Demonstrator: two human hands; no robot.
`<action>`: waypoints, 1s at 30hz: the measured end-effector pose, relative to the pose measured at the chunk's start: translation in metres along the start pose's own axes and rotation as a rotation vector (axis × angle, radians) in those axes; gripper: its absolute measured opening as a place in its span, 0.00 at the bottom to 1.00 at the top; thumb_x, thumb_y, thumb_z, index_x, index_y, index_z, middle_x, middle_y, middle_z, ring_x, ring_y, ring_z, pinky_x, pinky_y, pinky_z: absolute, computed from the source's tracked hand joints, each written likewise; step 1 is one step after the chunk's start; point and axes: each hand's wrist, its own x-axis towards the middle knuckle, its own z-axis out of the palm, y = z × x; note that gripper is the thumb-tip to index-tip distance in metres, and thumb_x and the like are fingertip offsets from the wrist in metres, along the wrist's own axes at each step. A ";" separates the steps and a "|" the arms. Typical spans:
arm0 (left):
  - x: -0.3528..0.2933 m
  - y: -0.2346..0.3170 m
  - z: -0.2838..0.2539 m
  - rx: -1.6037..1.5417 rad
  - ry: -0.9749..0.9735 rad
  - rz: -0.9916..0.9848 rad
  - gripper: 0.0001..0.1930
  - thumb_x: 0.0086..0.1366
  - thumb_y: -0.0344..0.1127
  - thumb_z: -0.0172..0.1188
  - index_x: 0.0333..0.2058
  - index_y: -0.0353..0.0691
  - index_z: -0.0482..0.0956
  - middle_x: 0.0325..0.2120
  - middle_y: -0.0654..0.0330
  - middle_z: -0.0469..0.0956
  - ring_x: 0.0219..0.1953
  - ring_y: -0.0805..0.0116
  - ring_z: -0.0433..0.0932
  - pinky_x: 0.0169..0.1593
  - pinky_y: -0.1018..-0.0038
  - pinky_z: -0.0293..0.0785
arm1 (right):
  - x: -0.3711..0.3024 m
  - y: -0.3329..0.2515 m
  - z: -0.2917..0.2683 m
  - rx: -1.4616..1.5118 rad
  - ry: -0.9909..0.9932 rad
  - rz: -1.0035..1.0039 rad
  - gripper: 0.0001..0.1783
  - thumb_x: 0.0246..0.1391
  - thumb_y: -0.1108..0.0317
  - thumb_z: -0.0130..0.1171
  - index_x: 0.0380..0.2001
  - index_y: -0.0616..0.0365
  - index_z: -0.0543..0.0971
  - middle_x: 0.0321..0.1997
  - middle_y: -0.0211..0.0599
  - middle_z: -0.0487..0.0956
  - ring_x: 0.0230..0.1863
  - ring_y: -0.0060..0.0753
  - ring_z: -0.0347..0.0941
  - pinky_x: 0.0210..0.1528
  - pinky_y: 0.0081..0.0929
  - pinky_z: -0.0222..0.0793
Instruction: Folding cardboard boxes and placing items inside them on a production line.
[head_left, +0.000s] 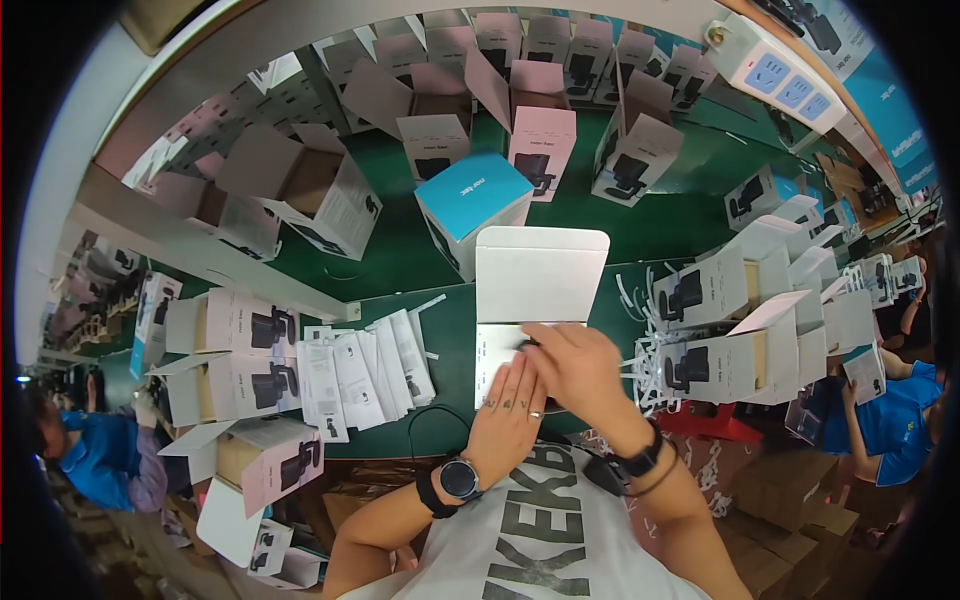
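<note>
A white carton [541,274] stands at the table edge right before me, its lid flap raised away from me. My left hand [507,408] rests on its near part, fingers stretched out and close together, a ring on one finger and a watch on the wrist. Beside it, my right hand [578,372] lies over the carton's opening, fingers bent and somewhat blurred. A small dark thing [528,344] shows at the right fingertips; its kind cannot be made out. Both hands hide most of the carton's inside.
A blue-topped box [475,195] stands just behind the carton. Left lie paper leaflets [365,372] beside stacked open boxes [245,388]. On the right, white straps or cables [655,375] lie by more open boxes [712,368]. A power strip [785,80] hangs above. Blue-shirted people [895,415] flank the table.
</note>
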 end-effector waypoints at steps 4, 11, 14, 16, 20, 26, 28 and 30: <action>-0.008 -0.009 0.007 -0.031 0.034 0.022 0.28 0.66 0.34 0.52 0.62 0.25 0.70 0.63 0.37 0.70 0.71 0.41 0.64 0.76 0.51 0.53 | 0.015 -0.003 0.036 -0.003 0.009 -0.034 0.06 0.53 0.67 0.68 0.36 0.50 0.84 0.35 0.29 0.82 0.36 0.38 0.80 0.38 0.35 0.75; -0.024 -0.021 0.015 -0.052 -0.004 0.044 0.26 0.66 0.35 0.54 0.60 0.28 0.73 0.60 0.38 0.73 0.67 0.41 0.69 0.74 0.52 0.57 | 0.026 -0.011 0.055 0.076 -0.099 -0.217 0.15 0.48 0.61 0.72 0.39 0.52 0.82 0.35 0.31 0.81 0.37 0.38 0.81 0.37 0.36 0.75; -0.028 -0.023 0.015 -0.095 -0.072 0.018 0.26 0.65 0.36 0.54 0.60 0.28 0.74 0.59 0.39 0.74 0.66 0.42 0.70 0.73 0.53 0.60 | 0.029 -0.025 0.055 0.080 -0.207 -0.145 0.20 0.44 0.56 0.73 0.40 0.53 0.82 0.34 0.32 0.80 0.36 0.40 0.81 0.36 0.36 0.76; -0.028 -0.023 0.011 -0.129 -0.074 0.030 0.26 0.65 0.36 0.55 0.59 0.29 0.74 0.60 0.39 0.74 0.66 0.41 0.70 0.72 0.53 0.61 | 0.023 -0.022 0.064 0.064 -0.153 -0.051 0.23 0.41 0.54 0.75 0.40 0.53 0.82 0.34 0.32 0.81 0.33 0.40 0.81 0.35 0.36 0.77; -0.033 -0.027 0.016 -0.067 0.001 0.030 0.26 0.64 0.35 0.55 0.59 0.28 0.74 0.60 0.39 0.74 0.66 0.41 0.70 0.72 0.53 0.60 | 0.020 -0.042 0.043 0.116 -0.148 0.030 0.21 0.43 0.56 0.74 0.40 0.53 0.82 0.33 0.33 0.81 0.32 0.42 0.81 0.34 0.36 0.77; -0.026 -0.026 0.014 -0.075 0.088 0.066 0.27 0.64 0.35 0.55 0.60 0.27 0.74 0.61 0.38 0.72 0.68 0.40 0.68 0.75 0.51 0.55 | 0.011 -0.021 0.048 0.204 -0.089 0.060 0.11 0.50 0.64 0.70 0.37 0.52 0.83 0.31 0.33 0.81 0.32 0.43 0.81 0.34 0.37 0.76; -0.027 -0.027 0.014 -0.086 0.081 0.053 0.27 0.64 0.35 0.54 0.60 0.26 0.73 0.61 0.38 0.72 0.69 0.40 0.67 0.76 0.51 0.53 | 0.019 -0.020 0.057 0.043 0.024 0.007 0.07 0.52 0.68 0.69 0.34 0.52 0.83 0.30 0.33 0.81 0.33 0.43 0.80 0.34 0.37 0.76; -0.028 -0.028 0.014 -0.092 0.078 0.045 0.27 0.64 0.35 0.54 0.60 0.26 0.73 0.62 0.38 0.72 0.69 0.40 0.67 0.77 0.51 0.52 | 0.021 -0.022 0.060 -0.038 0.079 -0.022 0.05 0.52 0.70 0.69 0.33 0.52 0.83 0.30 0.33 0.80 0.33 0.43 0.80 0.34 0.37 0.75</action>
